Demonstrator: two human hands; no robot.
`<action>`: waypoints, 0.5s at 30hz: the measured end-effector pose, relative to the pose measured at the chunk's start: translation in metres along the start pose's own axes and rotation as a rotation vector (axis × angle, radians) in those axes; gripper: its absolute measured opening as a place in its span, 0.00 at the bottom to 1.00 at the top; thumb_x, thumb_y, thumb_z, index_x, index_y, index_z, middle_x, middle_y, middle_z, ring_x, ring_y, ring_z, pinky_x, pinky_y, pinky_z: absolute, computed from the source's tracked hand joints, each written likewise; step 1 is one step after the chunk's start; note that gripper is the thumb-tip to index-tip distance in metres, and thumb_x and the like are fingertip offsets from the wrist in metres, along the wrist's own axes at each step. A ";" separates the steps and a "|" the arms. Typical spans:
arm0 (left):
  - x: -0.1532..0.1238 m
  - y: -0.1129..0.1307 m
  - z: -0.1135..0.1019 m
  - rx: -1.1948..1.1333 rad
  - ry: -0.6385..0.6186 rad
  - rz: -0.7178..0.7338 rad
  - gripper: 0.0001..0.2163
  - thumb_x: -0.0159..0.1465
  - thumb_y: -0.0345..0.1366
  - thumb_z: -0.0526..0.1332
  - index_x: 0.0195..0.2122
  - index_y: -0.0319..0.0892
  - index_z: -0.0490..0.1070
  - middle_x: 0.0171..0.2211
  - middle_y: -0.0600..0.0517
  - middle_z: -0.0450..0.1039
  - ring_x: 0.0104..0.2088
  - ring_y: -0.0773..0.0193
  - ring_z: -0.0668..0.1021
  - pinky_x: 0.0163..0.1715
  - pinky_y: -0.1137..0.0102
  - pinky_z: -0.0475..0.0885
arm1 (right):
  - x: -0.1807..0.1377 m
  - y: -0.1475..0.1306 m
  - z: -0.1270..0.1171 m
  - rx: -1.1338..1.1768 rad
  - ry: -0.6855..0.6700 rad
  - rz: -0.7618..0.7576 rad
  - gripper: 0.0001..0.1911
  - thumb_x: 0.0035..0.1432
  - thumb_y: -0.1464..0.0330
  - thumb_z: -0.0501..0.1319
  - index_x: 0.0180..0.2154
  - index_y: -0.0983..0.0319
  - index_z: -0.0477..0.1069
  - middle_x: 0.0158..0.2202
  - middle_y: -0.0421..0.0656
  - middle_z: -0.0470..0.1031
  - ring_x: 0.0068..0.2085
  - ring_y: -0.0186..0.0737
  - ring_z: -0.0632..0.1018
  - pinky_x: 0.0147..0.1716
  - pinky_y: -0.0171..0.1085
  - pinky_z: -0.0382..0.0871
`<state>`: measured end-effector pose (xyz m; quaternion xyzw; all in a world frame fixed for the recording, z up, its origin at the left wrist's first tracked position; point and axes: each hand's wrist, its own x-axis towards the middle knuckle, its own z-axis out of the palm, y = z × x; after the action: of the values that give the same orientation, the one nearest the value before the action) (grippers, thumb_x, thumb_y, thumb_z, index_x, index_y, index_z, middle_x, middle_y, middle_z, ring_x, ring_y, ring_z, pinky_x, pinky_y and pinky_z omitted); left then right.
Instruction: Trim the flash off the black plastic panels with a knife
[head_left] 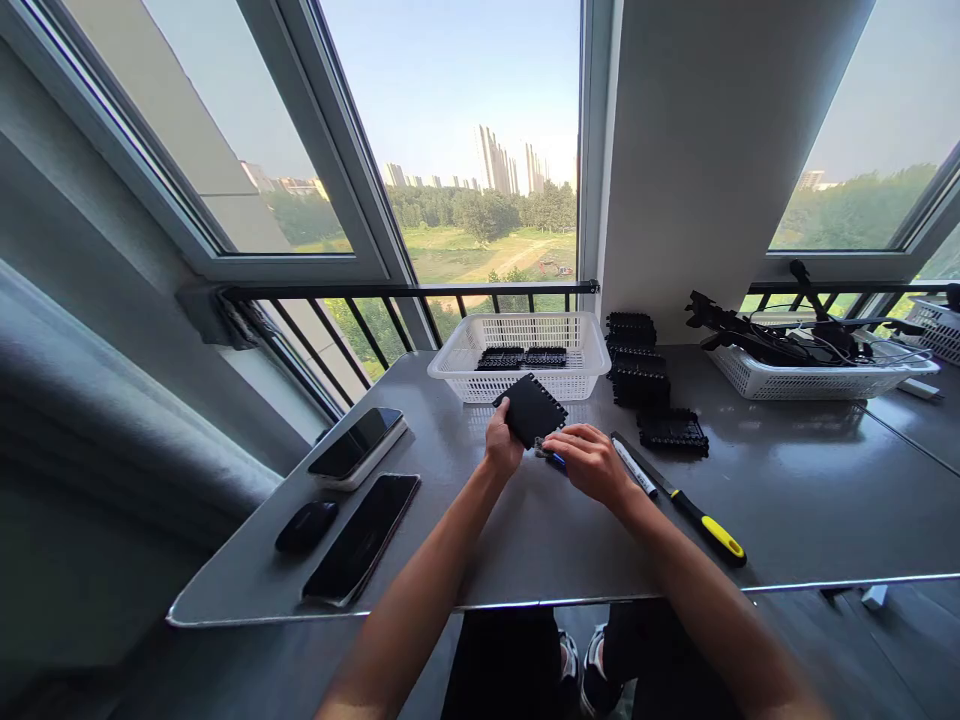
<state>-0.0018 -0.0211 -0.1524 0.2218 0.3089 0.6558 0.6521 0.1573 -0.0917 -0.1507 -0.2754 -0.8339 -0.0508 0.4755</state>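
My left hand [501,445] holds a flat black square plate [531,409] with toothed edges, tilted up above the grey table [787,500]. My right hand [592,462] is closed around a small blue-tipped tool [556,459] at the plate's lower corner. Just behind stands a white mesh basket [480,352] with a few black parts inside.
Stacks of black parts [636,360] and one lying flat [673,430] sit right of the basket. A white marker [634,468] and a yellow-handled screwdriver [697,515] lie by my right hand. Two phones [358,443] [361,540] and a black mouse [306,525] are at left; a second basket [817,378] with cables at right.
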 end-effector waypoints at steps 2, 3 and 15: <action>0.001 -0.001 -0.001 -0.011 0.025 0.074 0.11 0.60 0.40 0.63 0.38 0.38 0.73 0.32 0.50 0.79 0.31 0.62 0.80 0.34 0.69 0.74 | 0.001 -0.001 -0.002 0.018 0.102 0.154 0.13 0.64 0.75 0.53 0.43 0.57 0.74 0.40 0.44 0.80 0.41 0.41 0.77 0.45 0.42 0.72; 0.001 -0.002 -0.001 -0.013 0.025 0.097 0.10 0.58 0.38 0.65 0.38 0.38 0.73 0.32 0.51 0.79 0.31 0.64 0.79 0.33 0.70 0.74 | 0.002 -0.001 -0.002 0.037 0.141 0.238 0.12 0.64 0.73 0.53 0.42 0.57 0.73 0.40 0.45 0.79 0.41 0.41 0.78 0.44 0.41 0.72; -0.022 -0.015 0.011 0.142 -0.141 0.107 0.22 0.46 0.31 0.72 0.43 0.41 0.73 0.37 0.51 0.79 0.38 0.61 0.80 0.41 0.68 0.74 | 0.003 0.006 0.013 0.361 0.304 0.842 0.10 0.64 0.60 0.52 0.43 0.57 0.64 0.38 0.43 0.76 0.31 0.39 0.79 0.30 0.38 0.73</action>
<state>0.0177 -0.0425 -0.1529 0.3292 0.2956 0.6491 0.6188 0.1491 -0.0808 -0.1566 -0.4917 -0.5666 0.2519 0.6113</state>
